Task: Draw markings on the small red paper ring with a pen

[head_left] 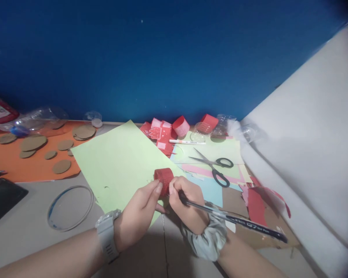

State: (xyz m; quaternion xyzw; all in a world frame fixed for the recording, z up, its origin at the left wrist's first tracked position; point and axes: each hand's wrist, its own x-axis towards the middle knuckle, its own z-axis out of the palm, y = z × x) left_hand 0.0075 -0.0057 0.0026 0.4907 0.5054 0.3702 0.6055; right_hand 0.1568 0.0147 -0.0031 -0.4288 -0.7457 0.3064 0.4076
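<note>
A coiled red paper roll [164,180] is between my hands, over the lower right part of a pale green sheet [120,158]. My left hand [140,206], with a grey watch on the wrist, pinches the roll at its left side between thumb and fingers. My right hand [188,200] is closed at the roll's right edge, its thumb and forefinger pressed together. A dark gel pen [249,224] runs through the right hand and sticks out to the lower right. The pen's tip is hidden by my fingers.
Black-handled scissors [213,166] lie open on paper sheets to the right. Red paper scraps [258,206] are nearby. Several red paper rings [181,126] and a white marker [187,142] lie behind. Cardboard discs [33,143], a plastic ring [70,208] and a phone-like black object [6,200] are left.
</note>
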